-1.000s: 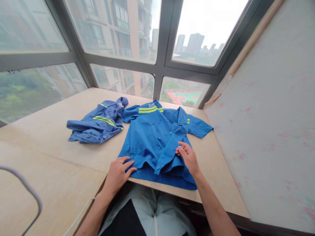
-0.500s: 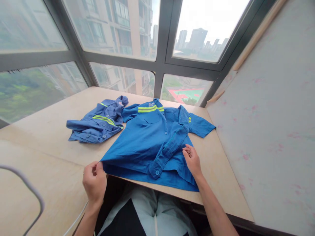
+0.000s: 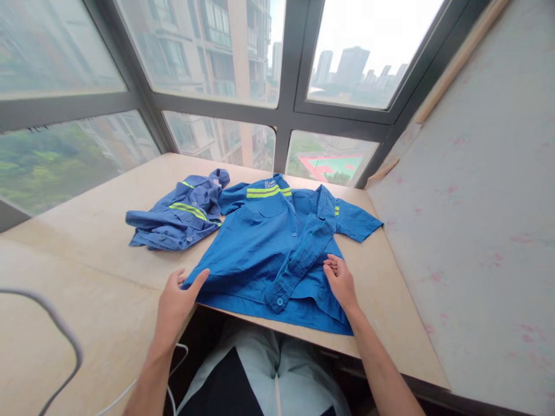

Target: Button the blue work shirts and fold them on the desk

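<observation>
A blue short-sleeved work shirt (image 3: 243, 248) with yellow-green reflective stripes lies spread on the wooden tabletop, collar toward the window. Its button front is turned back diagonally, and a button shows at the lower end. At the shirt's near left corner is my left hand (image 3: 180, 300), thumb lifted away from the fingers; the fingertips are partly behind the cloth. Over the right side of the shirt rests my right hand (image 3: 340, 283), its fingers curled in, with no cloth seen in them.
A second blue shirt (image 3: 177, 216), crumpled, with similar stripes, lies to the left. Windows (image 3: 225, 138) stand behind the wooden tabletop (image 3: 99, 254); a flowered wall (image 3: 468, 231) bounds the right. A grey cable (image 3: 60, 326) curves at the left, and a white cord (image 3: 117, 398) hangs below.
My left hand has loosened its pinch on the shirt's corner, its thumb now raised and apart, and has shifted slightly right. My right hand stays nearly where it was. The camera view has shifted slightly.
</observation>
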`<state>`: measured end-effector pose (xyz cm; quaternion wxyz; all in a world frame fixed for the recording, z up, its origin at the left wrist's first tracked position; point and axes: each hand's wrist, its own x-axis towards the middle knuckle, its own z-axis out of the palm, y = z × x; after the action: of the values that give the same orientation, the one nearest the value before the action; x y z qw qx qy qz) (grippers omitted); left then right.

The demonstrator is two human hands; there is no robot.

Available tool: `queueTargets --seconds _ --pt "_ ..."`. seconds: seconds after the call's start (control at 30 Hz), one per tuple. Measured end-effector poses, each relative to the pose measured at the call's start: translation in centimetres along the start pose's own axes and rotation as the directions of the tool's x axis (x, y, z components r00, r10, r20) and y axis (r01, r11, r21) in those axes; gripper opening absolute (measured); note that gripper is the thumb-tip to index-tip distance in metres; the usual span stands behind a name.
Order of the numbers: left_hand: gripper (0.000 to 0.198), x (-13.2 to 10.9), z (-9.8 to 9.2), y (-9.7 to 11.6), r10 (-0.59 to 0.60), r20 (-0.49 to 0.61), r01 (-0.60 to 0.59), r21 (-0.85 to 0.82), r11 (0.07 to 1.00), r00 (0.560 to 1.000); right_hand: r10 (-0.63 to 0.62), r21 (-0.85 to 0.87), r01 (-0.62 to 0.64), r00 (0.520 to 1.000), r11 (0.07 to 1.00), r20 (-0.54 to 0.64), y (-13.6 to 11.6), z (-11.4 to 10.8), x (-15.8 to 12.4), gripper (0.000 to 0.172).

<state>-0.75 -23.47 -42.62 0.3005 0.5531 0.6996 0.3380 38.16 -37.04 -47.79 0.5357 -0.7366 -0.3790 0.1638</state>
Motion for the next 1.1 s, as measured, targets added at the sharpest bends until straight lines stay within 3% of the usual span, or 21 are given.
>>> queueTargets --seconds 0.1,0.23,0.3,0.37,0.43,0.47,0.53,0.63,0.77,0.87,0.97,1.1 --pt "0.044 0.7 -0.2 0.3 0.012 0.080 -0.013 0.005 1.000 0.997 -0.005 -0.021 0.005 1.000 1.000 0.002 0.0 0.0 0.0 0.043" --pt "0.042 1.1 -0.7 0.0 -0.184 0.221 0.249 -0.313 0.917 0.958 -0.016 -0.041 0.016 1.000 0.999 0.003 -0.1 0.0 0.1 0.042" --pt "0.043 1.1 -1.0 -0.4 -0.254 0.211 0.312 -0.319 0.895 0.944 -0.017 -0.047 0.016 1.000 0.999 0.000 -0.1 0.0 0.1 0.042" --pt "0.048 0.9 -1.2 -0.7 -0.224 0.091 0.235 -0.137 0.962 0.970 -0.016 -0.052 0.016 1.000 0.999 -0.004 0.0 0.1 0.1 0.042" --pt "0.054 0.4 -1.3 -0.9 -0.032 -0.056 0.041 0.150 0.988 0.998 -0.019 -0.059 0.019 1.000 0.998 -0.004 0.0 0.1 0.0 0.042" --pt "0.056 0.1 -1.2 -0.8 0.107 -0.107 -0.076 0.264 0.961 0.988 -0.021 -0.065 0.021 1.000 0.998 -0.004 0.0 0.1 0.0 0.042" --pt "0.054 -0.9 -0.8 -0.4 0.365 -0.152 -0.291 0.364 0.885 0.919 -0.028 -0.082 0.028 1.000 0.996 -0.002 0.0 0.1 0.0 0.042" --pt "0.044 -2.9 0.7 0.7 0.596 -0.096 -0.557 0.264 0.788 0.798 -0.045 -0.115 0.045 0.999 0.992 0.010 0.0 0.1 -0.1 0.041" --pt "0.044 -5.5 4.1 2.0 0.756 0.195 -0.780 0.106 0.617 0.625 -0.060 -0.137 0.060 0.998 0.989 0.009 0.1 0.2 0.0 0.040" --pt "0.054 -6.6 6.8 2.1 0.772 0.397 -0.854 0.061 0.517 0.496 -0.057 -0.137 0.057 0.998 0.989 0.009 0.2 0.2 0.0 0.040" --pt "0.065 -7.0 8.8 1.8 0.737 0.509 -0.877 0.080 0.473 0.444 -0.051 -0.118 0.053 0.998 0.992 0.021 0.3 0.2 0.0 0.040" --pt "0.071 -7.3 9.7 1.0 0.718 0.543 -0.889 0.138 0.436 0.436 0.064 0.022 -0.063 0.998 0.998 -0.028 0.4 0.3 0.7 0.053"
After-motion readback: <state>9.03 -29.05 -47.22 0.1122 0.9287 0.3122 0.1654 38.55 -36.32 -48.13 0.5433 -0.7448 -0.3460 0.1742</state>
